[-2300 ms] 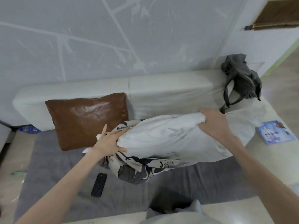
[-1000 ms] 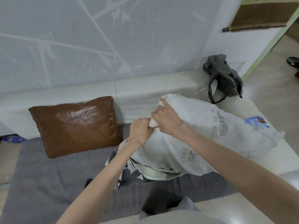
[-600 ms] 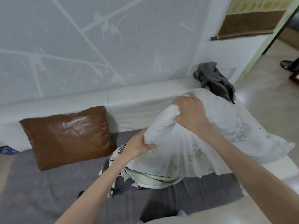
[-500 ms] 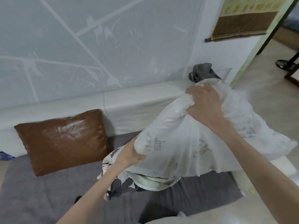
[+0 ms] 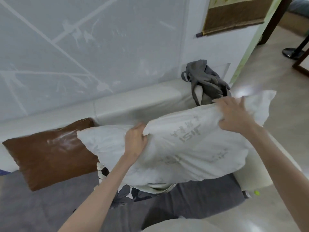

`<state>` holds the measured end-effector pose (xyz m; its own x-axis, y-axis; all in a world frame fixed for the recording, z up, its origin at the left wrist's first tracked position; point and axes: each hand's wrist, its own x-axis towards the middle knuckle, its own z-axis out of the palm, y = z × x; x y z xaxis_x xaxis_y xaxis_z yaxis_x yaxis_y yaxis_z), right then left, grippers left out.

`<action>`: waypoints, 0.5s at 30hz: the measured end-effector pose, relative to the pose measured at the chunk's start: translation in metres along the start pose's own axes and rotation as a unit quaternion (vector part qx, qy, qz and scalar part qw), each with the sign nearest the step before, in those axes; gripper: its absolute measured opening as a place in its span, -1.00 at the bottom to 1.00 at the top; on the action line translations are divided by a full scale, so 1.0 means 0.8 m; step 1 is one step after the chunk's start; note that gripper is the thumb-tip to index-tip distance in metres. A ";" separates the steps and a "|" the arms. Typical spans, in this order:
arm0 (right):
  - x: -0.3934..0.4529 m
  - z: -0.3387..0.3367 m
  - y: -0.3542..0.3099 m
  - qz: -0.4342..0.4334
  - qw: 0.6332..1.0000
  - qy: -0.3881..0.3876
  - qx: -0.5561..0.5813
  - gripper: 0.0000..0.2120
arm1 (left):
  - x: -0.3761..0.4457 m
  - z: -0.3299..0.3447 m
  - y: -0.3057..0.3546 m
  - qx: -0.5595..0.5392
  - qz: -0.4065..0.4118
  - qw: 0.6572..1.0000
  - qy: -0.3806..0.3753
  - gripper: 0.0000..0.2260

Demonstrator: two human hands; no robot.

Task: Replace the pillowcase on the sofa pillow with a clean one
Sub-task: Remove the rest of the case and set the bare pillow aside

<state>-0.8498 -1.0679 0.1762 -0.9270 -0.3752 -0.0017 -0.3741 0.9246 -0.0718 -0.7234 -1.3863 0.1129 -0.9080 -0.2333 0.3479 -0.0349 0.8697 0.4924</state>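
Note:
A bare white pillow [image 5: 184, 148] with faint grey lettering is held lengthwise above the sofa seat. My left hand [image 5: 135, 141] grips its upper edge near the middle. My right hand [image 5: 234, 114] clutches the upper edge towards the right end. Under the pillow a white pillowcase with dark flower print [image 5: 120, 195] lies crumpled on the grey seat cover [image 5: 41, 206], mostly hidden by the pillow and my left forearm.
A brown leather cushion [image 5: 50, 153] leans on the white sofa back [image 5: 133, 104] at the left. A grey bag [image 5: 205, 82] sits on the sofa's right corner. A patterned wall stands behind; floor and a dark stand base [image 5: 291, 51] lie to the right.
The pillow has swung from tilted up to lying level and more to the left. My left hand rose to the top edge; my right hand shifted to the right end.

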 end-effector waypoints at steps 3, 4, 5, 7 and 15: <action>-0.004 0.067 -0.030 -0.104 0.984 -0.112 0.094 -0.12 | 0.029 0.013 0.051 0.017 0.038 0.999 0.003 -0.94; -0.002 0.085 -0.037 -0.108 0.982 -0.113 0.101 -0.08 | 0.035 0.016 0.061 0.023 0.056 0.998 0.002 -0.94; 0.002 0.100 -0.042 -0.103 0.985 -0.102 0.099 -0.07 | 0.037 0.017 0.067 0.027 0.073 0.997 0.003 -0.92; 0.018 0.123 -0.045 -0.085 0.989 -0.071 0.100 -0.21 | 0.039 0.014 0.064 0.034 0.084 0.996 0.009 -0.86; 0.096 0.130 -0.119 -0.126 0.976 0.046 0.170 -0.64 | 0.077 -0.030 -0.010 0.108 -0.011 0.994 -0.013 -0.78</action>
<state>-0.8823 -1.1911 0.0795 -0.8114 -0.5657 0.1470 -0.5738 0.7228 -0.3851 -0.7692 -1.4179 0.1500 -0.9166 -0.2440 0.3168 -0.1408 0.9385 0.3153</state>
